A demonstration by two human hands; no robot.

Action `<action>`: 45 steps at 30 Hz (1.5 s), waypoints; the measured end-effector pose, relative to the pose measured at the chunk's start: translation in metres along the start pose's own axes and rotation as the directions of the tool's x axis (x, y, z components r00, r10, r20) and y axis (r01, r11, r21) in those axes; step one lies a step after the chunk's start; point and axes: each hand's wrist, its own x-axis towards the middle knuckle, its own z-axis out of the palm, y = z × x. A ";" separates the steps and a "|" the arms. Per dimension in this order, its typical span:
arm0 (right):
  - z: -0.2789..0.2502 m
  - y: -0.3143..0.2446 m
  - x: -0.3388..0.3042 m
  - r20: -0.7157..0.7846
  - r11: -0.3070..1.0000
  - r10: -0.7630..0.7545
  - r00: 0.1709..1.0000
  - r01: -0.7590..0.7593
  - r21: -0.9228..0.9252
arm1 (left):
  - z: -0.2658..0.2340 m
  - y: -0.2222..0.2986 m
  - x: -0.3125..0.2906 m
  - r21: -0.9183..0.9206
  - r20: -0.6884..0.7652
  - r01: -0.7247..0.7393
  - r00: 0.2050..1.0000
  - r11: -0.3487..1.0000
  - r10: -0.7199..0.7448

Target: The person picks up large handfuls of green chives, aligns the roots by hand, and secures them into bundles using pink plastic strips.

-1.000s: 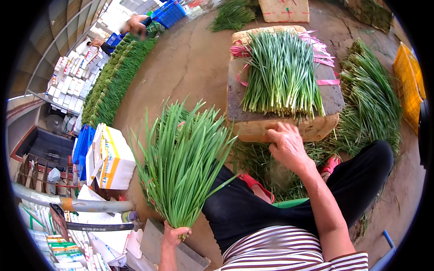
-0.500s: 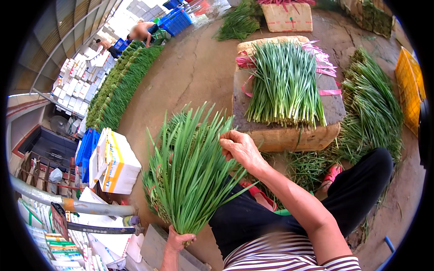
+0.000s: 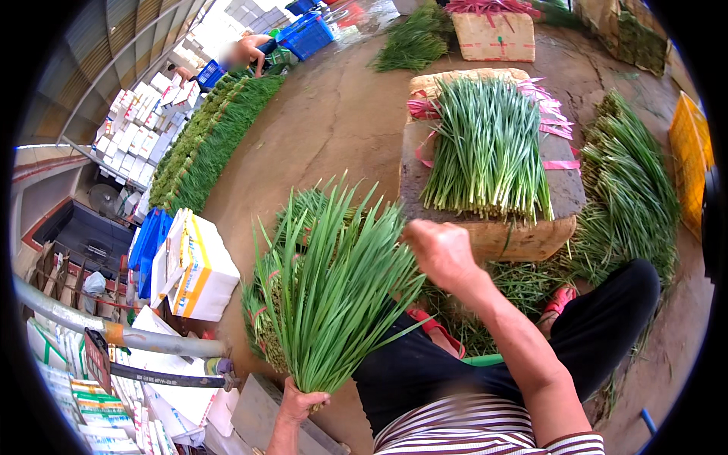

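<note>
A fanned bunch of long, flat green leaves, garlic chives [image 3: 334,303] by their look, stands tips-up at the lower middle. My left hand [image 3: 301,400] is wrapped round its stem ends. Beside the leaf tips on the bunch's right, my right hand [image 3: 442,254] has its fingers curled together; whether a leaf is between them is hidden. Tied bundles [image 3: 267,322] with pink bands lie behind and left of the bunch, partly covered by it. A flat heap of chives [image 3: 489,144] rests on a dark-topped block [image 3: 516,239] ahead, with pink strips [image 3: 547,114] at its side.
A long pile of chives [image 3: 629,182] lies right of the block, near a yellow crate [image 3: 690,167]. Loose leaves [image 3: 493,292] litter the floor by my feet. At left are a white foam box [image 3: 201,277] and a metal pipe [image 3: 167,341]. Far off, a person [image 3: 246,51] bends over rows of bundles.
My right hand has moved right and slightly down, away from the upper leaves, and its fingers have turned. The left hand keeps its hold on the bunch. The whole view has shifted slightly.
</note>
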 end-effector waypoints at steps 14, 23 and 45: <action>-0.021 -0.057 0.039 -0.265 0.951 -0.243 0.933 0.283 0.122 | 0.007 0.014 -0.002 0.185 -0.023 -0.022 0.999 0.982 0.027; -0.051 -0.039 -0.033 0.417 0.627 0.196 0.888 -0.440 0.643 | 0.017 0.020 -0.002 -0.343 -0.010 -0.070 0.997 0.937 0.071; -0.075 -0.111 -0.005 0.454 0.624 -0.012 0.891 -0.348 0.700 | 0.153 0.096 0.055 0.333 0.103 -0.531 0.842 0.779 0.530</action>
